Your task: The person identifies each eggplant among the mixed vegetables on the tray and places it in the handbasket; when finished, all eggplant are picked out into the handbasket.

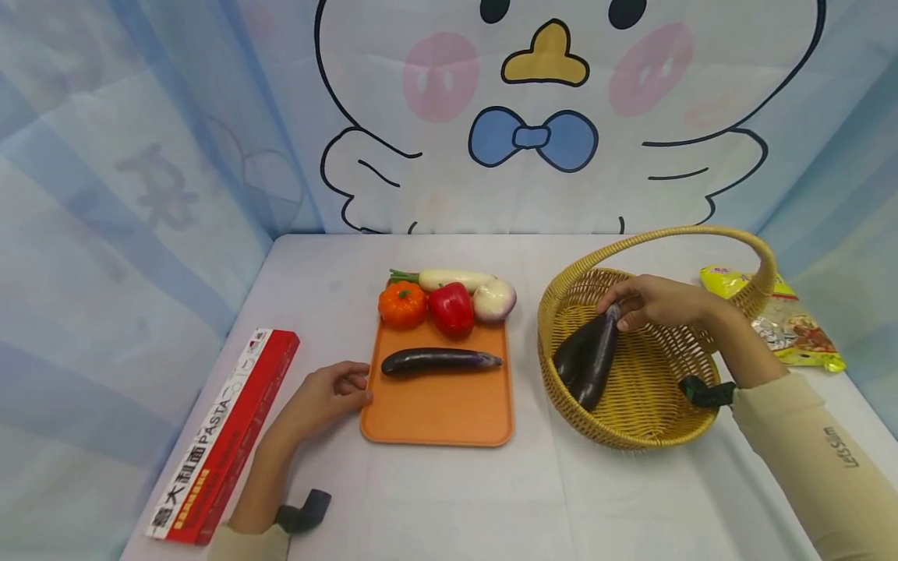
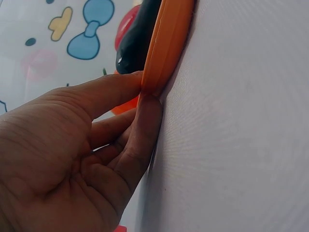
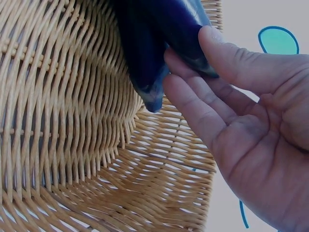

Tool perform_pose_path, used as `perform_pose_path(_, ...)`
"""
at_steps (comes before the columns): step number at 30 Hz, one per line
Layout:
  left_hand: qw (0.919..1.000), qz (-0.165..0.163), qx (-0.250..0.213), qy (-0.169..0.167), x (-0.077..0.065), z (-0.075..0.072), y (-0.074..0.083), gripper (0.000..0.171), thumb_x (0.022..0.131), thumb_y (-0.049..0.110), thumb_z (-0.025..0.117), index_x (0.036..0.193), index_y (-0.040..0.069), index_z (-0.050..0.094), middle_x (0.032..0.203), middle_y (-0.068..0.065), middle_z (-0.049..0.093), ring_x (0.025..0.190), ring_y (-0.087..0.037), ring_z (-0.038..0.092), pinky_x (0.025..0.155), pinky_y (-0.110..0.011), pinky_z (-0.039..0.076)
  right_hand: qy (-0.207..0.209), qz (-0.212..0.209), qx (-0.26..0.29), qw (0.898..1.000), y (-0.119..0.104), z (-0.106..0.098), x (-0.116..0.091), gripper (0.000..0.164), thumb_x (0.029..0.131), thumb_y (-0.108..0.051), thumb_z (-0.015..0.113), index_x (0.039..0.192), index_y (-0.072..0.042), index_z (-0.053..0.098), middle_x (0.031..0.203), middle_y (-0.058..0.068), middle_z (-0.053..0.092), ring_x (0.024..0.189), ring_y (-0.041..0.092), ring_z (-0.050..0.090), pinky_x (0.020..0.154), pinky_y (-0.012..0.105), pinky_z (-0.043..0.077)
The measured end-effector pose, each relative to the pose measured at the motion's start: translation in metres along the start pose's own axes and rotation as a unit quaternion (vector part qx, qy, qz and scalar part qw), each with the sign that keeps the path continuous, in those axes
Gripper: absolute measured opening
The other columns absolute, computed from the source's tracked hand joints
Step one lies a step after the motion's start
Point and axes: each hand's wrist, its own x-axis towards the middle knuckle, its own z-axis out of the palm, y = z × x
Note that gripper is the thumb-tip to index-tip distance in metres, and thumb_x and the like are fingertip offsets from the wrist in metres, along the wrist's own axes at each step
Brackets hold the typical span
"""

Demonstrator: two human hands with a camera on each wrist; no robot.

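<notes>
My right hand (image 1: 655,302) reaches over the wicker basket (image 1: 655,397) and pinches an eggplant (image 1: 602,362) near its stem end, thumb on one side and fingers on the other. Beside it in the basket lies a second dark eggplant (image 1: 574,352), partly covered by the first. On the left, my left hand (image 1: 330,397) pinches the left rim of an orange tray (image 1: 438,413), as the left wrist view shows. A long eggplant (image 1: 438,360) lies across the tray. Behind it sit an orange pumpkin (image 1: 403,305), a red bell pepper (image 1: 451,310), a white-purple turnip (image 1: 494,301) and a white radish (image 1: 456,279).
A red and white pasta box (image 1: 228,436) lies slanted at the table's left. Behind the basket, to the right, rests a yellow snack packet (image 1: 796,327). The basket's tall handle (image 1: 673,232) arches over its far side. Printed curtains surround the table.
</notes>
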Motion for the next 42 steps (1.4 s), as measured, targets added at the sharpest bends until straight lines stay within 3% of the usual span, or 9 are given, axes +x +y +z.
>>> perform_pose_path(10, 1.0000, -0.002, 0.008, 0.002, -0.0008, -0.0005, 0.0021, 0.053, 0.086, 0.029, 0.078, 0.132, 0.010, 0.060, 0.100, 0.000, 0.065, 0.089, -0.016, 0.062, 0.084, -0.033, 0.054, 0.013, -0.001, -0.006, 1.000, 0.0010, 0.0019, 0.0009, 0.033, 0.087, 0.007, 0.068, 0.118, -0.001, 0.065, 0.118, 0.014, 0.063, 0.103, 0.028, 0.063, 0.085, 0.033, 0.054)
perform_pose_path(26, 1.0000, -0.006, 0.003, 0.000, -0.0012, -0.0009, 0.0019, 0.053, 0.086, 0.030, 0.078, 0.132, 0.011, 0.060, 0.101, 0.000, 0.065, 0.089, -0.017, 0.062, 0.083, -0.033, 0.054, 0.028, 0.020, -0.011, 0.999, -0.0017, 0.0023, -0.0012, 0.029, 0.090, -0.001, 0.069, 0.118, -0.003, 0.065, 0.118, 0.012, 0.063, 0.103, 0.027, 0.061, 0.086, 0.035, 0.052)
perform_pose_path(42, 1.0000, -0.004, 0.005, 0.005, -0.0026, -0.0004, 0.0041, 0.052, 0.086, 0.028, 0.077, 0.132, 0.010, 0.060, 0.100, 0.000, 0.064, 0.089, -0.017, 0.061, 0.083, -0.033, 0.054, 0.038, 0.035, -0.019, 0.998, 0.0010, 0.0037, -0.0002, 0.028, 0.091, -0.001, 0.068, 0.119, -0.001, 0.064, 0.123, 0.015, 0.062, 0.112, 0.033, 0.059, 0.092, 0.045, 0.051)
